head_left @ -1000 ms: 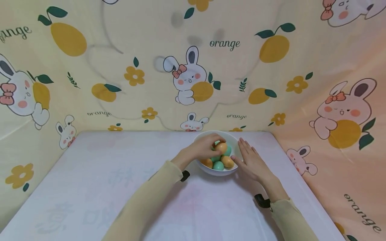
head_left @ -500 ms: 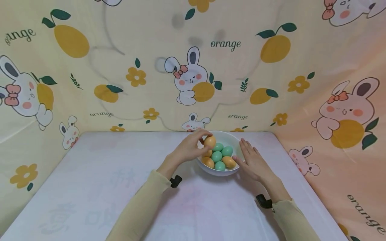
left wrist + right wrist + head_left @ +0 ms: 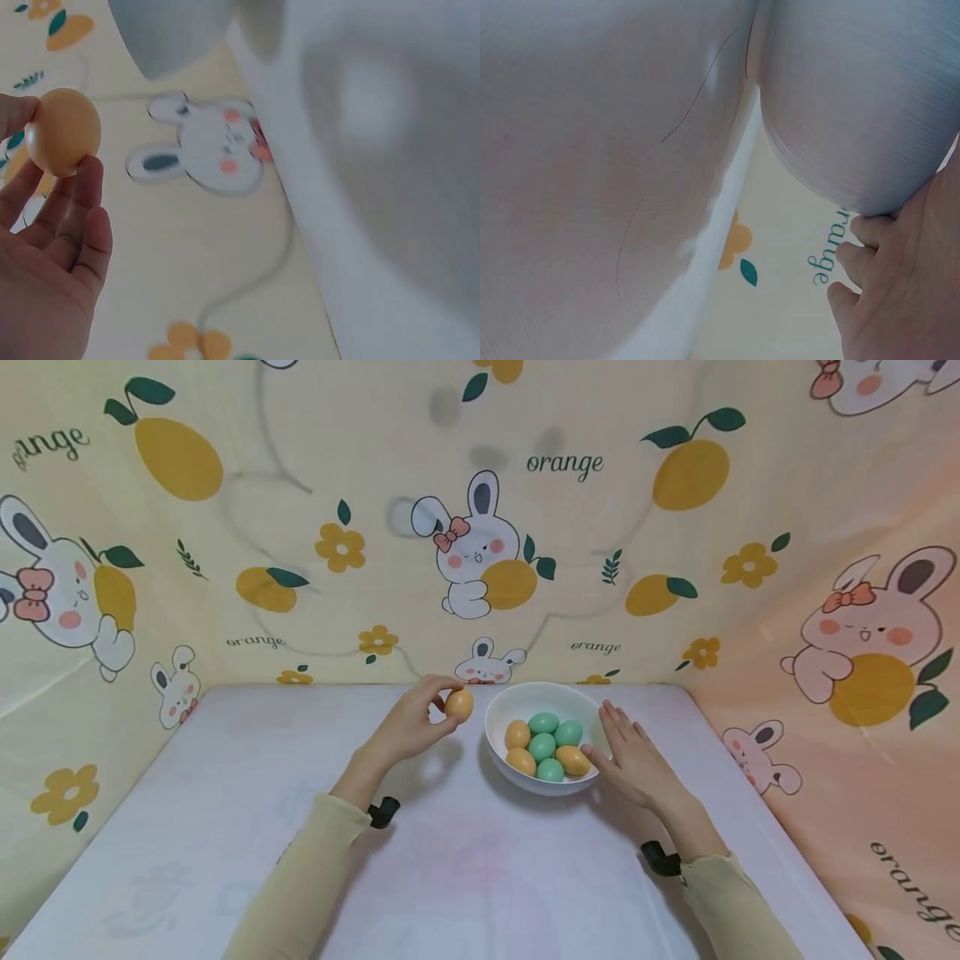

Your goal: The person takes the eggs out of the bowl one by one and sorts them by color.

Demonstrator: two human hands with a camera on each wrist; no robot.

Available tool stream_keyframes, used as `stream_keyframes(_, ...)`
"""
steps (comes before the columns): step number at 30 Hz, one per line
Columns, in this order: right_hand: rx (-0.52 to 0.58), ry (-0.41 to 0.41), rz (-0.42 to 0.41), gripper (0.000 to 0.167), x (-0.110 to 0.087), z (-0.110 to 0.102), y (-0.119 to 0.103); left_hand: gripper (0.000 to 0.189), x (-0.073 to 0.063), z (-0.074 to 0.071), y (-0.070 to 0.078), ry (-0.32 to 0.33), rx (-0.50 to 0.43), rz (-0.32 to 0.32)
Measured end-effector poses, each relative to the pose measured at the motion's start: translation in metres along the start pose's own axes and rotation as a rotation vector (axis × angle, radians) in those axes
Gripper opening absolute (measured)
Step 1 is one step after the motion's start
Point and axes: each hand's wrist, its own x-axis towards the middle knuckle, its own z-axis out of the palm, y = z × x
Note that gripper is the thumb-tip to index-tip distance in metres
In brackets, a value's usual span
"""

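Observation:
My left hand (image 3: 411, 720) pinches an orange egg (image 3: 459, 704) between thumb and fingertips, held to the left of the white bowl (image 3: 491, 752). In the left wrist view the smooth egg (image 3: 63, 132) sits at the fingertips, the thumb partly hidden. Inside the bowl lie several green eggs (image 3: 542, 747) and 3 orange eggs (image 3: 517, 734). My right hand (image 3: 637, 768) rests against the bowl's right side with straight fingers, its thumb overlapping the rim. The right wrist view shows those fingers beside the bowl's outer wall (image 3: 855, 97).
A white-covered table (image 3: 465, 877) runs back to a curtain (image 3: 360, 468) printed with rabbits and oranges. The curtain (image 3: 840, 793) also closes off the right side. Black wrist cameras (image 3: 384, 812) are strapped on both wrists.
My left hand has lifted the orange egg out of the bowl and carried it left, past the rim. The right hand stays at the bowl's right side.

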Motion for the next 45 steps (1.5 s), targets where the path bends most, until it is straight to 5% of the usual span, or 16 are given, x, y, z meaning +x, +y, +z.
stream_keyframes(26,0.006,0.001,0.002,0.090,0.001,0.000,0.001,0.045,-0.073,-0.089,-0.099,-0.105,0.257,-0.277)
stream_keyframes(45,0.010,-0.001,0.004,0.090,0.000,-0.002,-0.001,0.048,-0.095,-0.117,-0.123,-0.211,0.272,-0.435)
